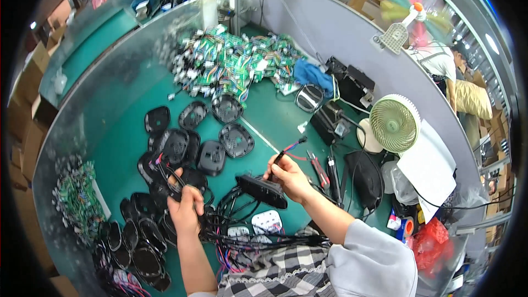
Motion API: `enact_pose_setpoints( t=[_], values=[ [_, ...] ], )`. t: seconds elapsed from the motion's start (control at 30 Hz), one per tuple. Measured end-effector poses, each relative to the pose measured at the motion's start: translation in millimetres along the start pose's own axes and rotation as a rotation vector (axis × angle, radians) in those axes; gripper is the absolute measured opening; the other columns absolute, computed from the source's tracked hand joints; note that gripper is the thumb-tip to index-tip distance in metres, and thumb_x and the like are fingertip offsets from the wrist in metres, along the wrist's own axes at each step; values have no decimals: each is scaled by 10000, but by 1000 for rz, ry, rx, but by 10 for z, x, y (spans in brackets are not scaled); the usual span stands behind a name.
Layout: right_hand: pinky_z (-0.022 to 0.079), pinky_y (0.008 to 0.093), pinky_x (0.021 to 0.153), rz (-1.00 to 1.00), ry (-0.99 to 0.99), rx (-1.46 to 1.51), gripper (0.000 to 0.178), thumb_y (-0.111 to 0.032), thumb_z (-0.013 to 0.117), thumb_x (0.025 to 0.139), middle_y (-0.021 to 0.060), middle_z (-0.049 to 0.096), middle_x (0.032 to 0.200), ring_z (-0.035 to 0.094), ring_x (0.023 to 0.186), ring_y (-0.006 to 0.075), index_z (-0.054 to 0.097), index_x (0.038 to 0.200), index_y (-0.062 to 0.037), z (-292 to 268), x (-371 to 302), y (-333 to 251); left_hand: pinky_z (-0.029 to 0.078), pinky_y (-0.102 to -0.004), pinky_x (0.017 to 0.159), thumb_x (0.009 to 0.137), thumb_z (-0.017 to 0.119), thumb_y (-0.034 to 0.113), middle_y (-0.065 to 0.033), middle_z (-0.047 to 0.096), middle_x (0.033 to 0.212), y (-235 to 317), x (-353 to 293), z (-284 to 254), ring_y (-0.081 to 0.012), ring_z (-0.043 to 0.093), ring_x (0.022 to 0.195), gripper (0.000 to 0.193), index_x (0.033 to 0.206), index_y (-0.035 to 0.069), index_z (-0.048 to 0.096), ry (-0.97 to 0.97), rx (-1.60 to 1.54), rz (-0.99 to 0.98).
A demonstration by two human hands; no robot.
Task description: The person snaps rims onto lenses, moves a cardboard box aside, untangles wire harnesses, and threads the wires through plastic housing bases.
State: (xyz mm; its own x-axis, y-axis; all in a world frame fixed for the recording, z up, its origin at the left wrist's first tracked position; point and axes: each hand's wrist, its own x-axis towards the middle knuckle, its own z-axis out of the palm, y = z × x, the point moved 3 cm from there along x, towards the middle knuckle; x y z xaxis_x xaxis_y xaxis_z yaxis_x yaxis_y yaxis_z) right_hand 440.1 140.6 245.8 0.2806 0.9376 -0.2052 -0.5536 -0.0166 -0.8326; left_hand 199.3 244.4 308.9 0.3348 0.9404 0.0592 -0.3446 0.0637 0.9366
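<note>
Near the front of the green table, my left hand point(187, 206) is closed on a black cable point(175, 186), whose bared coloured wires point up and away. My right hand point(290, 179) pinches another black cable point(278, 158) ending in red and blue wires with a small dark connector. Just below those fingers a black plastic housing point(258, 190) is tilted on edge; whether the hand also grips it I cannot tell. Looped black cables point(231, 212) lie between my forearms. Beyond and beside my left hand are several rounded black plastic covers point(212, 157).
A heap of green circuit boards point(231, 63) lies at the back, a smaller board pile point(77, 198) at far left. To the right are red-handled pliers point(319, 170), a screwdriver point(333, 176), a black pouch point(363, 181), a green fan point(395, 124) and a red plastic bag point(432, 245).
</note>
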Motion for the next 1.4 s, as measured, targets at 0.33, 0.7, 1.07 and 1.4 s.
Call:
enact_pose_setpoints(
  t=[0.33, 0.7, 1.07, 1.4],
  values=[
    [309, 241, 464, -85, -95, 351, 133, -218, 486, 959, 44, 528, 725, 412, 475, 103, 491, 1047, -119, -295, -48, -415, 313, -228, 379, 958, 493, 202, -69, 560, 763, 271, -25, -288, -115, 428, 411, 188, 1067, 51, 517, 181, 12, -21],
    [224, 203, 428, -327, -277, 95, 211, -214, 589, 902, -19, 461, 616, 311, 467, 45, 560, 976, -18, 61, -743, -1137, 318, -216, 376, 922, 526, 130, -61, 552, 670, 584, -489, -537, -89, 412, 397, 466, 1352, 38, 371, 31, 94, 69],
    [206, 224, 398, -447, 73, 89, 266, -272, 440, 977, 26, 484, 585, 277, 393, 62, 550, 918, -38, 85, -1143, -1470, 303, -220, 382, 932, 536, 205, -48, 557, 688, 574, -538, -860, -91, 405, 399, 280, 1170, 58, 519, -41, -150, 61],
    [187, 221, 376, -320, 136, 39, 263, -264, 451, 970, 23, 483, 583, 280, 379, 60, 550, 901, -31, -142, -599, -1463, 284, -227, 366, 932, 520, 182, -23, 550, 700, 409, -307, -726, -92, 387, 371, 228, 1139, 88, 527, 39, -36, 8]
  ],
)
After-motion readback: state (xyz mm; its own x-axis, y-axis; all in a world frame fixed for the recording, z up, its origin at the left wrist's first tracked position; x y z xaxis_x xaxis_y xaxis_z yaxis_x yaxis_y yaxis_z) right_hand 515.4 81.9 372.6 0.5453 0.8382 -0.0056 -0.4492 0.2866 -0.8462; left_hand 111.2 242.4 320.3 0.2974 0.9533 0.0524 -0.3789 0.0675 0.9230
